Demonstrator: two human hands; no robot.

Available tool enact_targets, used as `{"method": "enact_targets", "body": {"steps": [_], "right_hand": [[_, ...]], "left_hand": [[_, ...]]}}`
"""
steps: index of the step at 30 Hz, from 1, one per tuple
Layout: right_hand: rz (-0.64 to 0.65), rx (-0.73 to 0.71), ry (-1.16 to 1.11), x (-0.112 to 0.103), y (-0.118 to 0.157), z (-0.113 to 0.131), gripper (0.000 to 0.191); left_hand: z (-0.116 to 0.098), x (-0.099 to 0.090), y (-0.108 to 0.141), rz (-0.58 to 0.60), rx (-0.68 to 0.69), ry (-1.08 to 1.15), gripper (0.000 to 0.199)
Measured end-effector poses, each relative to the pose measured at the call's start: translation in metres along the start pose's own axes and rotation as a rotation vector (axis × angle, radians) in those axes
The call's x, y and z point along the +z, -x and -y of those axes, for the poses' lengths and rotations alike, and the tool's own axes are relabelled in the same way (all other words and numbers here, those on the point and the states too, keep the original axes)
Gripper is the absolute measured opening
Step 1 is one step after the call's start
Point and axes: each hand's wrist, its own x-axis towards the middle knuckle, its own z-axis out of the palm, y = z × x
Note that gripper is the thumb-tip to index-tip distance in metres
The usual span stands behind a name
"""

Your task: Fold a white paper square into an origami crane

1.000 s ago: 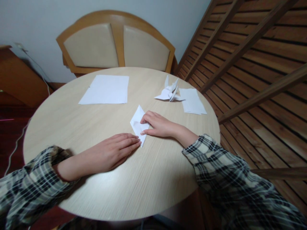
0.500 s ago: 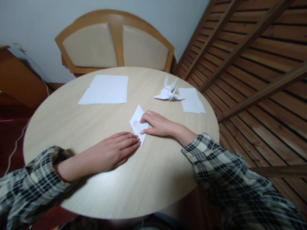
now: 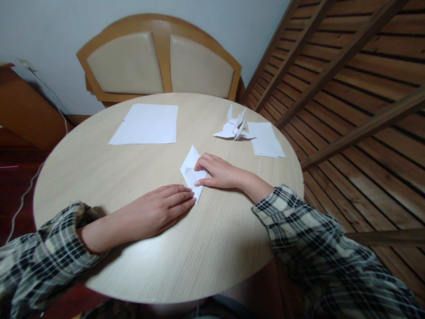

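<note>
The left hand [image 3: 156, 210] lies flat, palm down, its fingers straight and held together, the fingertips resting on the near end of a small folded white paper [image 3: 190, 174]. The right hand [image 3: 222, 172] comes in from the other side, thumb and forefinger spread moderately apart in a curve, their tips on the paper's middle and its right edge beneath the hand; whether they pinch any layer, I cannot tell. The paper is kite-shaped, with one point toward the far side and one toward the person, and it lies near the middle of a round, pale wood-grain tabletop [image 3: 212, 252]. Both forearms wear black-and-cream plaid sleeves [image 3: 292, 221]. Beyond the right hand stand folded white paper cranes [image 3: 234, 128], wings and tips pointing several ways; their exact number is hard to tell. Just beside them, near the right edge, lie some smaller white sheets [image 3: 266, 141], slightly fanned. On the far left part lies a larger stack of white paper [image 3: 146, 125]. Behind the tabletop rises a curved wooden seat back [image 3: 168, 57] with two cream panels, before a pale wall [image 3: 56, 22]. Slatted brown wood [image 3: 358, 119] fills the right side.
</note>
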Motion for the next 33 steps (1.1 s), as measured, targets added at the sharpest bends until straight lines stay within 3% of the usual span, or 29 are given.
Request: {"method": "enact_targets", "body": {"steps": [11, 15, 21, 33], "right_hand": [[-0.009, -0.005, 0.005, 0.0, 0.001, 0.001, 0.033], [-0.015, -0.007, -0.001, 0.001, 0.001, 0.0, 0.033], [-0.014, -0.009, -0.001, 0.001, 0.001, -0.001, 0.033], [-0.001, 0.008, -0.008, -0.002, 0.001, 0.003, 0.032]], "left_hand": [[0.003, -0.004, -0.001, 0.007, -0.062, 0.188, 0.042], [0.004, -0.006, -0.001, -0.042, -0.074, 0.237, 0.037], [0.004, -0.006, -0.004, -0.134, -0.065, 0.212, 0.032], [0.001, 0.003, 0.001, -0.071, -0.077, 0.089, 0.039]]}}
